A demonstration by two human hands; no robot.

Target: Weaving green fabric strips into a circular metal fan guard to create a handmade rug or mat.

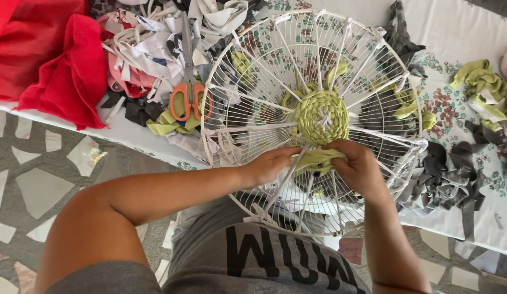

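Observation:
A round white wire frame [220, 76] with white fabric spokes leans against the table edge in front of me. At its middle sits a woven yellow-green coil [321, 115]. Just below the coil, my left hand [269, 165] and my right hand [358, 166] both pinch a yellow-green fabric strip [317, 159] between the spokes. More of that strip trails behind the frame on the right.
Orange-handled scissors [189, 98] lie on a heap of fabric scraps [150, 49] left of the frame. Red cloth [52, 60] is piled at the far left. Grey strips [449, 182] and green strips [479, 81] lie on the flowered tablecloth [455, 117] at the right. A mosaic floor [35, 179] shows below.

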